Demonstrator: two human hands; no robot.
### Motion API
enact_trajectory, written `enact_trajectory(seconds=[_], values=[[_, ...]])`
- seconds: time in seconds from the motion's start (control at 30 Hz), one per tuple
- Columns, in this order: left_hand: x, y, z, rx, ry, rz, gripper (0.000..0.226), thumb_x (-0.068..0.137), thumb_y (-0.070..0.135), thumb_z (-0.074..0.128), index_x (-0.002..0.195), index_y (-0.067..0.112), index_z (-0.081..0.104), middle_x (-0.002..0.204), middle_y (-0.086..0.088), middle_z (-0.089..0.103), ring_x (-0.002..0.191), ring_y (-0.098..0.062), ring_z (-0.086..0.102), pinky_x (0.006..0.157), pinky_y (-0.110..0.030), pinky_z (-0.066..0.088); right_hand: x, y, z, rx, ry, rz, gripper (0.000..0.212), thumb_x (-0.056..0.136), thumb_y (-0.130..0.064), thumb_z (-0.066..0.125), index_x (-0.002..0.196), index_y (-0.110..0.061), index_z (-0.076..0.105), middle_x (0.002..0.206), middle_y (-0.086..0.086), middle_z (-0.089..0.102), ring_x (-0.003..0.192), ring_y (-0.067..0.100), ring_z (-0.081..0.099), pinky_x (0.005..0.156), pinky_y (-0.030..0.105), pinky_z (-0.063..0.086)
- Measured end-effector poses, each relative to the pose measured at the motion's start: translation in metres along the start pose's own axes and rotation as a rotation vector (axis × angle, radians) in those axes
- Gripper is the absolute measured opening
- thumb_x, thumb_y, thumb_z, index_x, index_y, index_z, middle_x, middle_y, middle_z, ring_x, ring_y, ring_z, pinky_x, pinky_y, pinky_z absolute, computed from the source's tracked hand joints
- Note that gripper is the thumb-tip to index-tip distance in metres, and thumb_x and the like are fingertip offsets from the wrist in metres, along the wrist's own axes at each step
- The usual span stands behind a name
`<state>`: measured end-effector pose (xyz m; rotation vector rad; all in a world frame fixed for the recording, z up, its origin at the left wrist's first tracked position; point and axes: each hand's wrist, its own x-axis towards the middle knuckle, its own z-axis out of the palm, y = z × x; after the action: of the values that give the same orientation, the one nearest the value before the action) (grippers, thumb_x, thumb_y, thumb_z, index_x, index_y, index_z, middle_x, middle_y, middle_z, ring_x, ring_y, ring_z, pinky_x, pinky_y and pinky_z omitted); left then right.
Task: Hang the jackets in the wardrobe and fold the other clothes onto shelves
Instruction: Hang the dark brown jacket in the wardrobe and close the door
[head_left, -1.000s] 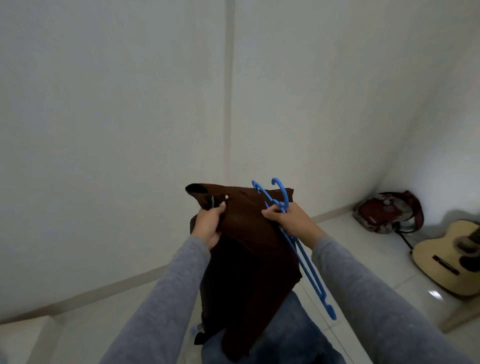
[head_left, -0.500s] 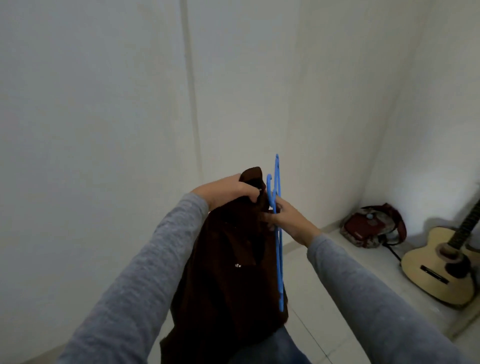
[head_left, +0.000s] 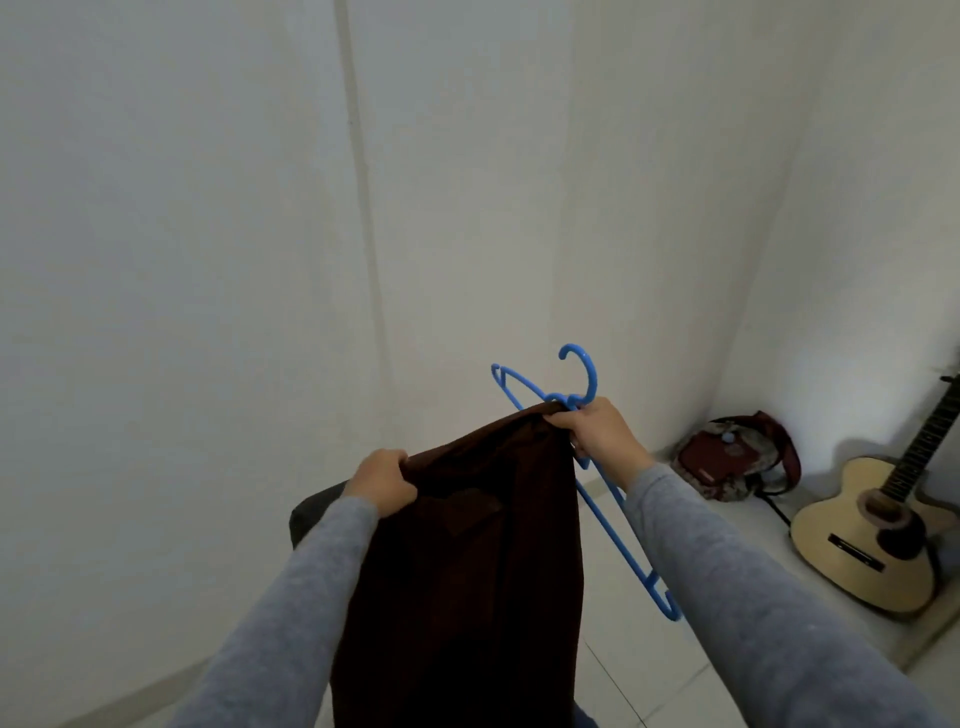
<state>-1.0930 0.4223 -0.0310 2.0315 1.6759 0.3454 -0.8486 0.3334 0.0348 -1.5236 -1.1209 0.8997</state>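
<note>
left hand (head_left: 382, 486): lower centre-left of frame, fingers curled tight on the upper edge of the brown garment, gripping cloth.
right hand (head_left: 597, 431): centre of frame, higher than the left; fingers closed around the garment's top corner and the neck of the blue hanger together.
brown garment (head_left: 478, 571): dark brown, held up between both hands, top edge sloping up toward the right hand, rest hanging straight down out of the bottom of frame. Jacket or not, can't tell, too dark.
blue hanger (head_left: 613, 525): plastic, hook up, above the right hand; one arm sticks out upper-left past the garment corner, the other runs down-right along the right sleeve. Seems to sit outside the cloth, not inside it.
sleeves (head_left: 727, 597): grey, both forearms reach in from the bottom edge.
dark object (head_left: 311, 512): partly visible behind the left wrist, unclear what.
walls (head_left: 182, 234): plain white panels fill the upper frame, vertical seam left of centre.
floor (head_left: 639, 670): pale tiles, lower right.
bag (head_left: 732, 457): red, patterned, on the floor in the right corner.
guitar (head_left: 878, 535): acoustic, leaning at right edge, just beside the bag.
</note>
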Motion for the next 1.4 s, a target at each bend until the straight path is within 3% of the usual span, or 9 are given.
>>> enact_trajectory(seconds=[0.23,0.4,0.57,0.7,0.83,0.93,1.07,1.13,1.4], values=[[0.006,0.009,0.028,-0.199,-0.007,-0.164,0.023,0.081,0.014,0.061,0.104,0.014,0.066,0.108,-0.009,0.064,0.096,-0.026,0.062,0.084,-0.035,0.054,-0.002,-0.002,-0.032,-0.057,0.122,0.002,0.023,0.089,-0.009,0.058,0.066,-0.014,0.054,0.053,0.003,0.041,0.046,0.012,0.036,0.041,0.018,0.035],[0.005,0.038,0.011,0.084,0.077,-0.133,0.021,0.083,0.009,0.053,0.101,0.001,0.061,0.1,-0.014,0.065,0.09,-0.03,0.065,0.078,-0.033,0.055,-0.005,0.005,-0.046,-0.106,0.171,0.016,0.022,0.089,-0.009,0.057,0.067,-0.012,0.054,0.053,0.004,0.042,0.045,0.012,0.038,0.04,0.017,0.035],[0.008,0.058,-0.008,-0.894,-0.344,-0.232,0.008,0.087,-0.004,0.06,0.093,-0.008,0.057,0.088,-0.019,0.063,0.067,-0.024,0.069,0.058,-0.029,0.059,-0.01,0.017,-0.056,-0.009,0.256,0.004,0.023,0.09,-0.009,0.056,0.068,-0.014,0.054,0.055,0.003,0.042,0.048,0.014,0.039,0.047,0.024,0.035],[0.006,0.075,-0.011,-1.286,-0.286,-0.132,0.014,0.092,-0.006,0.049,0.082,0.0,0.058,0.076,-0.01,0.063,0.057,-0.017,0.068,0.055,-0.027,0.058,-0.017,0.026,-0.06,-0.003,0.175,-0.023,0.022,0.088,-0.013,0.062,0.068,-0.015,0.057,0.05,-0.001,0.042,0.047,0.013,0.038,0.046,0.021,0.034],[0.001,0.102,-0.012,-1.29,-0.235,-0.025,0.016,0.093,-0.002,0.046,0.084,0.003,0.058,0.079,-0.008,0.06,0.069,-0.018,0.061,0.056,-0.024,0.057,-0.016,0.03,-0.063,-0.037,0.081,-0.066,0.014,0.078,-0.023,0.075,0.079,-0.011,0.067,0.069,-0.003,0.064,0.07,0.011,0.059,0.067,0.019,0.043],[0.004,0.111,-0.017,-1.309,-0.163,0.005,0.015,0.091,-0.004,0.045,0.083,0.0,0.057,0.079,-0.011,0.059,0.069,-0.021,0.06,0.06,-0.027,0.056,-0.013,0.03,-0.062,-0.116,0.22,-0.11,0.038,0.087,-0.043,0.062,0.077,-0.006,0.067,0.075,0.002,0.066,0.076,0.013,0.061,0.075,0.024,0.045],[0.006,0.118,-0.019,-1.254,-0.089,-0.004,0.011,0.09,-0.004,0.048,0.082,0.0,0.056,0.075,-0.011,0.058,0.067,-0.021,0.059,0.062,-0.026,0.054,-0.018,0.022,-0.061,-0.052,0.459,-0.244,0.054,0.093,-0.048,0.048,0.067,-0.002,0.059,0.059,0.006,0.053,0.057,0.009,0.052,0.064,0.024,0.046],[0.008,0.122,-0.018,-1.243,-0.063,-0.008,0.011,0.089,-0.003,0.05,0.081,0.001,0.056,0.074,-0.011,0.058,0.067,-0.02,0.058,0.064,-0.027,0.051,-0.02,0.011,-0.06,0.001,0.467,-0.28,0.05,0.092,-0.045,0.051,0.071,-0.003,0.065,0.06,0.003,0.052,0.054,0.001,0.049,0.059,0.013,0.044],[0.008,0.133,-0.01,-1.249,-0.009,-0.067,0.005,0.085,0.002,0.057,0.087,0.0,0.061,0.084,-0.013,0.06,0.085,-0.026,0.059,0.074,-0.032,0.05,-0.022,-0.035,-0.034,0.467,0.436,-0.346,0.029,0.086,-0.037,0.064,0.073,-0.012,0.071,0.056,-0.002,0.049,0.046,0.008,0.037,0.046,0.018,0.035]])
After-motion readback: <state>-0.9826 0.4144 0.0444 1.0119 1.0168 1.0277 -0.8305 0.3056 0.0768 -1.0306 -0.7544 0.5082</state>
